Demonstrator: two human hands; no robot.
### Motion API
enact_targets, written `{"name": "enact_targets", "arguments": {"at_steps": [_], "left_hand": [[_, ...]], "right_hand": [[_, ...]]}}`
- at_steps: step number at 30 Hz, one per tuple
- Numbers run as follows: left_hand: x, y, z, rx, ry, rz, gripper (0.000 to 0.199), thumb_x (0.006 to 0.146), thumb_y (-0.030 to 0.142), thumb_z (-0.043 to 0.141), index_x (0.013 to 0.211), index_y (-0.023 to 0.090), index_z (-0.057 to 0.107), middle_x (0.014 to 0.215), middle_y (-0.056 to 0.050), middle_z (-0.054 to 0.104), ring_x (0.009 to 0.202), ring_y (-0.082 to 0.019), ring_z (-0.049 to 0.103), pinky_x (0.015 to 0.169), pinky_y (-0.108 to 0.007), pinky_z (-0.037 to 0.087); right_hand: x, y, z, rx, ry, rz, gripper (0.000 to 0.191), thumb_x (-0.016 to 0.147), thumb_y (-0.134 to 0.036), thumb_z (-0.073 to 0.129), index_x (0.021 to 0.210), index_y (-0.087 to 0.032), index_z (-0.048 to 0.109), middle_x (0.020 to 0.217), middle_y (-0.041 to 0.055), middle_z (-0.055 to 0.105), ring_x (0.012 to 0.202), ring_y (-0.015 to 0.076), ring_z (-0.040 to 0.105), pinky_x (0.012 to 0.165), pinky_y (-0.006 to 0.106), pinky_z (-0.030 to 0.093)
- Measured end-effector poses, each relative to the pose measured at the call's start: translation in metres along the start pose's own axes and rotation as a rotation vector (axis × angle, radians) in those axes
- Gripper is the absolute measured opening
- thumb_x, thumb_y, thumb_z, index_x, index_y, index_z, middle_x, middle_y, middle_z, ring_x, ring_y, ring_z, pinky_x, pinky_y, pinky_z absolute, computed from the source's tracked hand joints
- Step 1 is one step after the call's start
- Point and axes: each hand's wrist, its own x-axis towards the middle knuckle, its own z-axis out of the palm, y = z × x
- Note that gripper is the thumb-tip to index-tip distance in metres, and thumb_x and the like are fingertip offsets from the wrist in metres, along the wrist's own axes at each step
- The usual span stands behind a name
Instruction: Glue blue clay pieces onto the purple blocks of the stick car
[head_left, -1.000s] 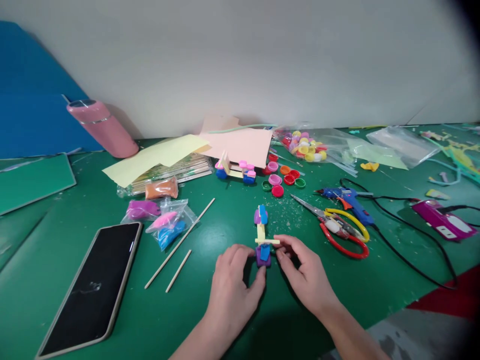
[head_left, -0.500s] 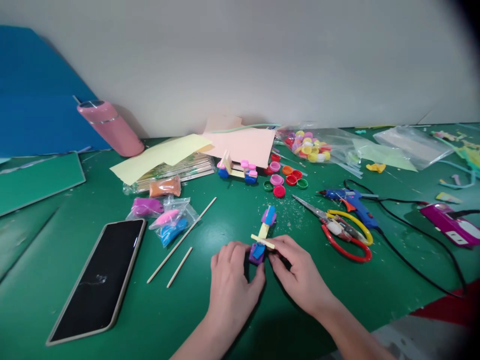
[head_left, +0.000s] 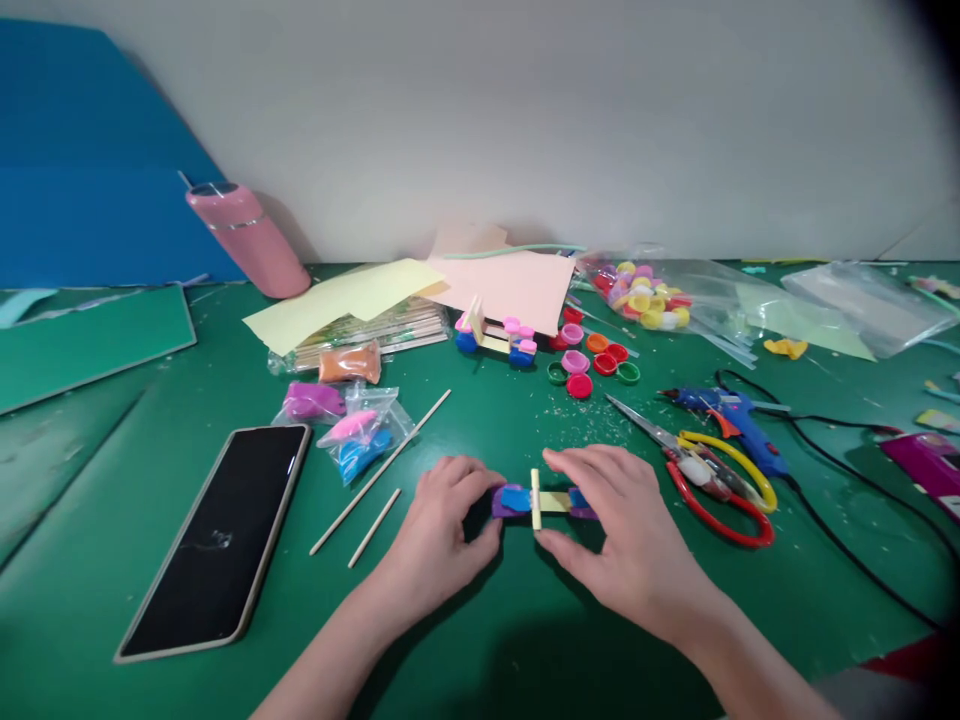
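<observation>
A small craft-stick model (head_left: 555, 503) with purple and blue clay-like lumps at its ends lies crosswise between my hands, low over the green table. A short pale crosspiece (head_left: 535, 500) stands across its stick. My left hand (head_left: 442, 525) is closed round the purple left end, thumb in front and fingers behind. My right hand (head_left: 626, 525) curls over the right end, partly hiding it, with its thumb and forefinger by the ends of the crosspiece. Behind sits a similar model (head_left: 495, 340) with pink and blue lumps.
Left are a phone (head_left: 217, 540), two thin wooden sticks (head_left: 382, 470) and bagged clay (head_left: 360, 450). Scissors (head_left: 697, 465) and a blue glue gun (head_left: 731, 415) with a black cord lie right. Bottle caps (head_left: 579, 385), paper (head_left: 510, 285) and a pink bottle (head_left: 251, 240) are farther back.
The model has turned from pointing away to lying left to right. My right hand has shifted over its far end, which now points right. The whole view has shifted slightly.
</observation>
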Motion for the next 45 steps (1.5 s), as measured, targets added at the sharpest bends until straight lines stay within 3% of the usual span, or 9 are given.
{"name": "enact_targets", "arguments": {"at_steps": [4, 10, 17, 24, 35, 45], "left_hand": [[-0.006, -0.002, 0.004, -0.017, 0.033, -0.033, 0.035, 0.069, 0.016, 0.057, 0.104, 0.020, 0.056, 0.100, -0.007, 0.057, 0.095, -0.023, 0.052, 0.081, -0.040, 0.042], [-0.008, -0.001, 0.011, -0.099, 0.067, -0.075, 0.024, 0.074, 0.017, 0.055, 0.098, 0.017, 0.060, 0.094, -0.008, 0.056, 0.090, -0.022, 0.053, 0.077, -0.039, 0.045], [-0.007, -0.004, 0.013, -0.155, 0.099, -0.080, 0.018, 0.077, 0.017, 0.054, 0.093, 0.022, 0.061, 0.090, -0.005, 0.055, 0.085, -0.019, 0.053, 0.074, -0.036, 0.046], [-0.009, -0.002, 0.014, -0.254, 0.080, -0.062, 0.017, 0.080, 0.014, 0.049, 0.093, 0.022, 0.056, 0.090, -0.005, 0.054, 0.083, -0.017, 0.053, 0.072, -0.034, 0.046], [-0.010, 0.006, 0.014, -0.375, 0.177, -0.136, 0.019, 0.070, 0.007, 0.053, 0.086, 0.016, 0.057, 0.089, -0.006, 0.053, 0.081, -0.016, 0.055, 0.071, -0.031, 0.048], [-0.012, 0.008, 0.018, -0.431, 0.197, -0.193, 0.014, 0.073, 0.008, 0.051, 0.081, 0.018, 0.057, 0.086, -0.003, 0.053, 0.078, -0.014, 0.057, 0.068, -0.026, 0.048]], "right_hand": [[0.016, 0.000, 0.001, 0.018, -0.121, -0.008, 0.042, 0.072, -0.038, 0.064, 0.111, -0.026, 0.055, 0.112, 0.0081, 0.056, 0.105, 0.0290, 0.048, 0.086, 0.048, 0.037], [0.024, -0.002, 0.002, 0.101, -0.191, 0.030, 0.024, 0.073, -0.027, 0.063, 0.097, -0.025, 0.062, 0.111, 0.0066, 0.056, 0.104, 0.0263, 0.050, 0.085, 0.046, 0.039], [0.022, 0.002, 0.008, 0.146, -0.203, 0.061, 0.025, 0.073, -0.025, 0.063, 0.098, -0.027, 0.061, 0.111, 0.0051, 0.055, 0.102, 0.0245, 0.051, 0.083, 0.041, 0.042], [0.025, -0.001, 0.001, 0.166, -0.239, 0.078, 0.020, 0.073, -0.020, 0.062, 0.093, -0.027, 0.062, 0.111, 0.0041, 0.055, 0.102, 0.0236, 0.051, 0.083, 0.040, 0.041], [0.024, 0.002, 0.003, 0.197, -0.237, 0.088, 0.020, 0.071, -0.015, 0.064, 0.085, -0.029, 0.062, 0.111, 0.0013, 0.053, 0.103, 0.0231, 0.048, 0.083, 0.041, 0.037], [0.023, 0.001, 0.003, 0.189, -0.214, 0.079, 0.016, 0.073, -0.015, 0.062, 0.083, -0.027, 0.064, 0.111, 0.0032, 0.054, 0.103, 0.0242, 0.048, 0.083, 0.040, 0.038]]}}
